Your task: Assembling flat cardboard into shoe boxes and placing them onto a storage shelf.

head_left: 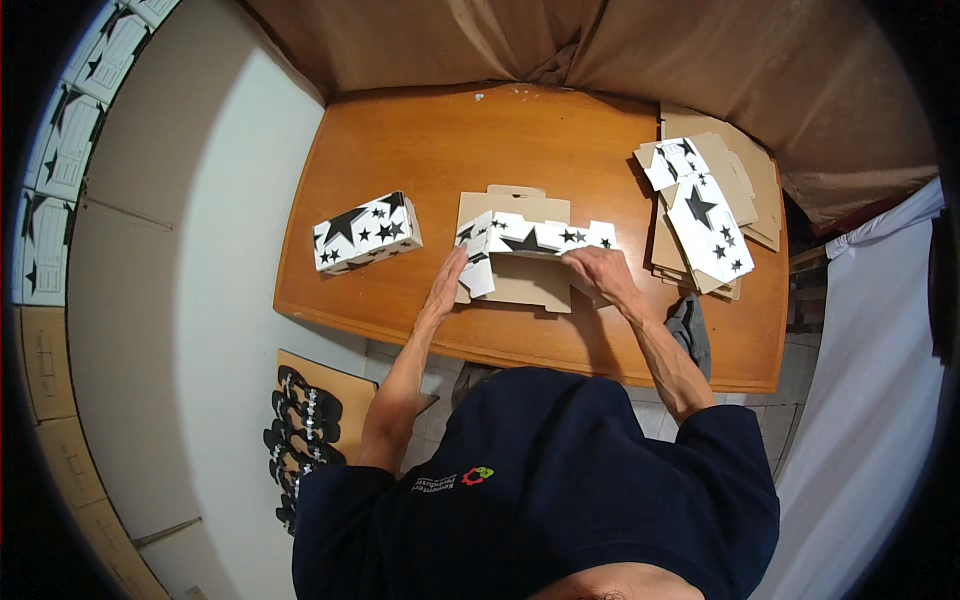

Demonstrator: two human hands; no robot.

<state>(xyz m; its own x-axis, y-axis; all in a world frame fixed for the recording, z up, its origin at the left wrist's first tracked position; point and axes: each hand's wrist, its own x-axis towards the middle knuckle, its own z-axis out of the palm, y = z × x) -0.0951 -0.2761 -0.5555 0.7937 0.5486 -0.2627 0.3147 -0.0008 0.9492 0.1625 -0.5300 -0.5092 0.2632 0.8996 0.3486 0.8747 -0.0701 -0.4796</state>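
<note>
A partly folded cardboard box (522,240), white with black stars outside and plain brown inside, lies before me on the wooden table. Its side flaps stand up, and a brown panel (515,207) spreads out behind it. My left hand (443,288) rests against the left end, fingers stretched out along the flap. Over the right end, my right hand (602,273) has its fingers curled and closed on the cardboard edge; the fingertips are partly hidden. A closed box (366,235) with the same star pattern sits farther left, apart from both hands.
Flat brown cardboard blanks (755,195) pile up at the right, with a star-printed blank (705,220) on top. Dark grey cloth (688,330) hangs at the table's (420,130) front edge. Black sandals (305,420) lie on cardboard below left. Star-printed boxes (65,145) stack at far left.
</note>
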